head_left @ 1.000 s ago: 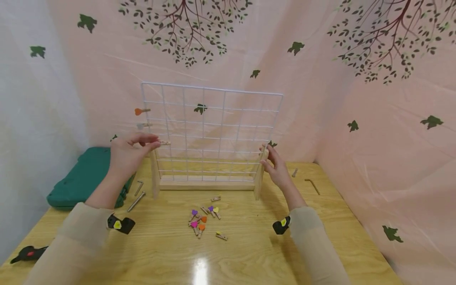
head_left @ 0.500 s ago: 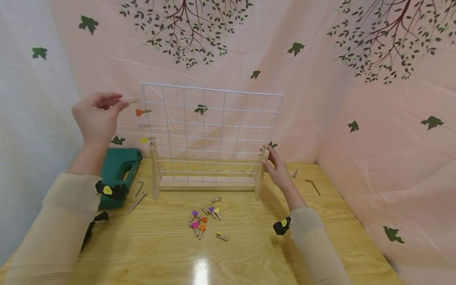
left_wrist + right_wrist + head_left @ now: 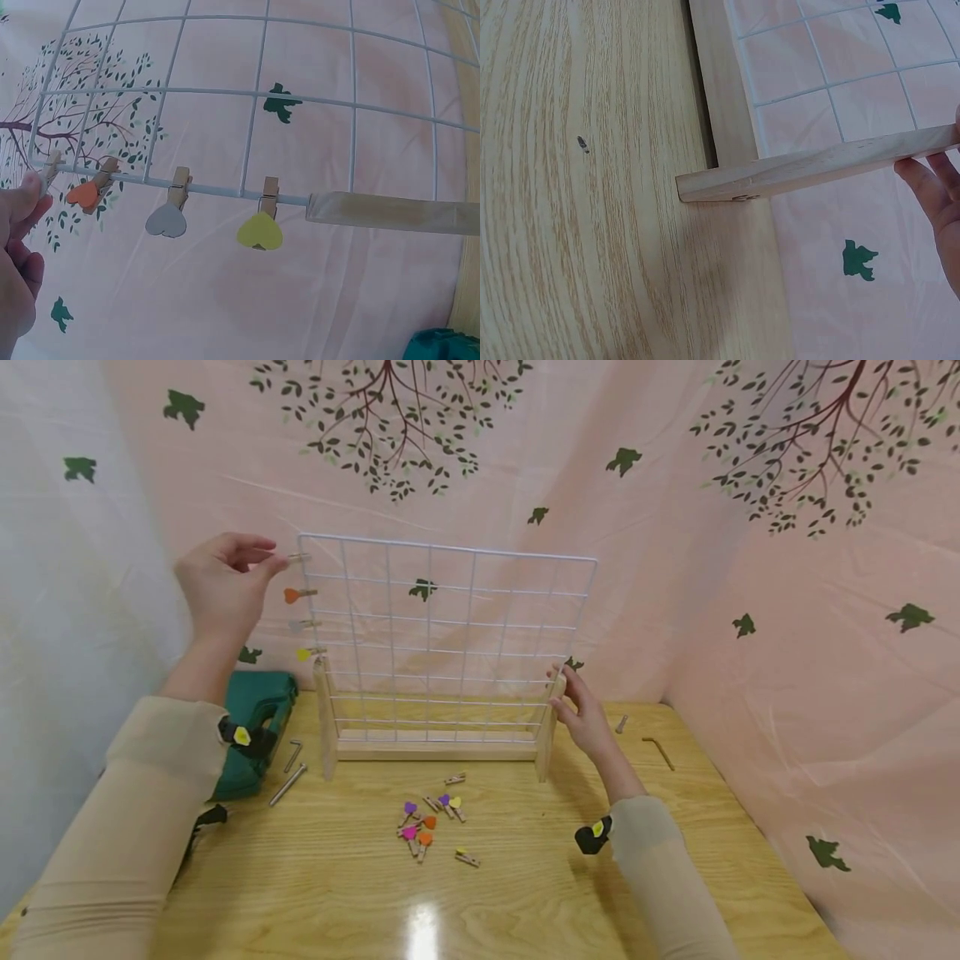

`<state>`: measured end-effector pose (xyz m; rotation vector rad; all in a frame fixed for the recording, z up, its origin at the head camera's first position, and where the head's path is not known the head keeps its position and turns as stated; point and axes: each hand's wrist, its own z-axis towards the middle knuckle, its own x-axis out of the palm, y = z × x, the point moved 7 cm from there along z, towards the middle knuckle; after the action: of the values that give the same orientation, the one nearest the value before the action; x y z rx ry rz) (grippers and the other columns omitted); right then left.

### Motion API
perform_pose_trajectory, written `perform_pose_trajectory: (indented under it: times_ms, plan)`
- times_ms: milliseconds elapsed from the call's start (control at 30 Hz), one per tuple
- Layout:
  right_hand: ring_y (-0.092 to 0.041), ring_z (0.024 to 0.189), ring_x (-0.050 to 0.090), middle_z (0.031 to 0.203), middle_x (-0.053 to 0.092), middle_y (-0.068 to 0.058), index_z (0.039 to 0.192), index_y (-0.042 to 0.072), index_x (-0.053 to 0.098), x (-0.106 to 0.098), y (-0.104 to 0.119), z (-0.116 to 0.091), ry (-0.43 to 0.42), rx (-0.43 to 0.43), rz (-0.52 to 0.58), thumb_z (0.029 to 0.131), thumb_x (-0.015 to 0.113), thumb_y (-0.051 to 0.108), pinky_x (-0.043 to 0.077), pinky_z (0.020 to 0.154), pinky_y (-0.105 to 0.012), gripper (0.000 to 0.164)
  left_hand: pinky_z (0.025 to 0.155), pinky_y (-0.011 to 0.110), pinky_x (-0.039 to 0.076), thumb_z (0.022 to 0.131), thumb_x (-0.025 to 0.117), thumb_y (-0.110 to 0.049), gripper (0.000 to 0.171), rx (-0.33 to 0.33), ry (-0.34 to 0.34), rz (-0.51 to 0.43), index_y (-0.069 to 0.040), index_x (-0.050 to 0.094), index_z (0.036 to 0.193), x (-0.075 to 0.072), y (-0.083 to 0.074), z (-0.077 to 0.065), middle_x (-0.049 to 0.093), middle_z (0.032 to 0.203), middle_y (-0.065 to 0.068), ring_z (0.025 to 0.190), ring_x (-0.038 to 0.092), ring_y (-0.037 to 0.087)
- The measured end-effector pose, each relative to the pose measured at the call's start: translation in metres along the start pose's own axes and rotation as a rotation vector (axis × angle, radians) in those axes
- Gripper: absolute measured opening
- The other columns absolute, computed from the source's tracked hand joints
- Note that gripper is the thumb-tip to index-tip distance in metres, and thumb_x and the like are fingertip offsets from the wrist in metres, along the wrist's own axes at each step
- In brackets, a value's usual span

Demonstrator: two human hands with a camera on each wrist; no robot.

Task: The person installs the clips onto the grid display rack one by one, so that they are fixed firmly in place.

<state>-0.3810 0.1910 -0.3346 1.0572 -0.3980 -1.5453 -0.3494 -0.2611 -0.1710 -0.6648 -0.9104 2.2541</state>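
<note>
A white wire grid point(image 3: 450, 618) stands upright between two wooden posts. Near its upper left corner, my left hand point(image 3: 225, 581) pinches a small wooden clothespin point(image 3: 51, 166) at the left edge wire; fingers hide its outer end. Along that same edge, three heart clothespins are clipped: an orange one point(image 3: 84, 195), a grey one point(image 3: 166, 220) and a yellow one point(image 3: 259, 229). My right hand point(image 3: 587, 717) holds the top of the right wooden post point(image 3: 825, 166), thumb on the near side.
Several loose heart clothespins point(image 3: 425, 839) lie on the wooden table point(image 3: 337, 893) before the stand. A green case point(image 3: 255, 702), a hex key point(image 3: 294, 755) and a long bolt point(image 3: 288, 785) are at left. Another hex key point(image 3: 658, 753) and a small bolt point(image 3: 621, 724) lie at right.
My left hand has risen from beside the left post to the grid's upper left corner, swinging out left on the way. The yellow heart clothespin has come into view. My right hand stays put.
</note>
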Motion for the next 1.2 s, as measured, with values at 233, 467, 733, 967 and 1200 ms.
perform_pose_trajectory:
  times_ms: [233, 467, 733, 967, 1200]
  plan:
    - [-0.041, 0.119, 0.039, 0.132, 0.039, -0.026, 0.137, 0.0, 0.029, 0.001, 0.0, 0.0, 0.0, -0.006, 0.001, 0.087, 0.049, -0.006, 0.047, 0.075, -0.051, 0.054, 0.069, 0.013, 0.034, 0.075, 0.065, -0.043, 0.039, 0.05, 0.027, 0.038, -0.021, 0.065, 0.107, 0.0, -0.001, -0.006, 0.063, 0.106, -0.006, 0.081, 0.043, 0.0]
    - [-0.042, 0.119, 0.039, 0.133, 0.038, -0.026, 0.136, -0.003, 0.028, 0.002, 0.0, 0.001, 0.011, -0.003, 0.007, 0.087, 0.049, -0.006, 0.046, 0.075, -0.052, 0.053, 0.065, 0.015, 0.034, 0.074, 0.07, -0.033, 0.036, 0.288, -0.01, 0.02, -0.011, 0.067, 0.102, 0.0, -0.025, -0.037, 0.061, 0.104, 0.003, 0.084, 0.048, 0.01]
    - [-0.043, 0.119, 0.038, 0.133, 0.039, -0.025, 0.137, 0.002, 0.029, 0.001, 0.002, 0.001, 0.012, -0.015, -0.026, 0.087, 0.048, -0.006, 0.048, 0.074, -0.049, 0.054, 0.065, 0.031, 0.042, 0.077, 0.07, -0.028, 0.037, 0.294, 0.426, 0.091, -0.013, 0.062, 0.11, 0.055, -0.003, -0.113, 0.059, 0.102, 0.007, 0.082, 0.052, 0.017]
    - [-0.041, 0.121, 0.038, 0.133, 0.039, -0.023, 0.137, 0.004, 0.03, 0.0, 0.001, 0.0, 0.01, 0.012, -0.012, 0.088, 0.049, -0.005, 0.047, 0.075, -0.051, 0.054, 0.068, 0.034, 0.048, 0.073, 0.071, -0.032, 0.042, 0.319, 0.748, 0.195, -0.012, 0.063, 0.11, 0.106, 0.04, -0.192, 0.061, 0.103, 0.004, 0.088, 0.056, 0.021]
    - [-0.039, 0.121, 0.039, 0.134, 0.039, -0.022, 0.137, 0.006, 0.031, 0.001, 0.0, 0.0, 0.01, 0.011, -0.02, 0.088, 0.049, -0.004, 0.047, 0.076, -0.051, 0.054, 0.084, 0.041, 0.043, 0.072, 0.073, -0.027, 0.031, 0.367, 0.946, 0.218, -0.013, 0.067, 0.099, 0.138, 0.085, -0.245, 0.063, 0.1, 0.001, 0.096, 0.053, 0.023]
